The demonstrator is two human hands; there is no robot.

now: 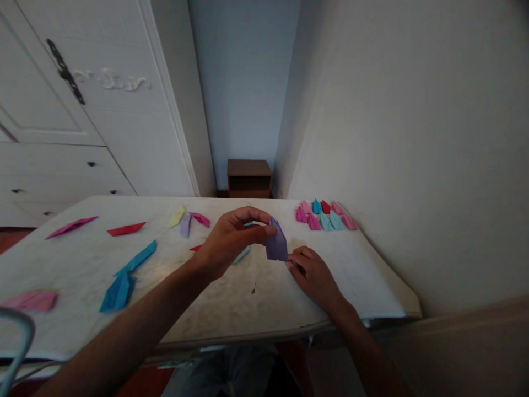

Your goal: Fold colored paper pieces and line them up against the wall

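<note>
Item in work: purple folded paper (276, 245), between the left grip (235, 237) and the right grip (312, 275), above the counter (347, 298).

Left grip: closed to a pinch, thumb against fingers, upper part of the purple folded paper caught between. Right grip: fingers curled by the lower right corner; firm hold or mere touch, impossible to tell.

Step in hand, by judgement: folding or shaping of the purple piece, in mid-air. Next move, likewise by judgement: steady pinch above, careful working of the lower corner below, without creasing the rest.

Bearing: narrow pointed end upward, toward the left fingertips; broad, near-straight edge downward. Long axis: close to upright, slightly tilted.

Beneath the left grip: mint paper piece (242, 254), partly covered. Left of and beyond it: yellow piece (177, 216), lilac piece (185, 226), magenta piece (200, 219). Farther left: red piece (126, 229), two blue pieces (118, 292), end against end. Beyond the right grip, near the wall (392, 165): pink, red, blue and mint folded pieces (313, 221), in two close rows.
</note>
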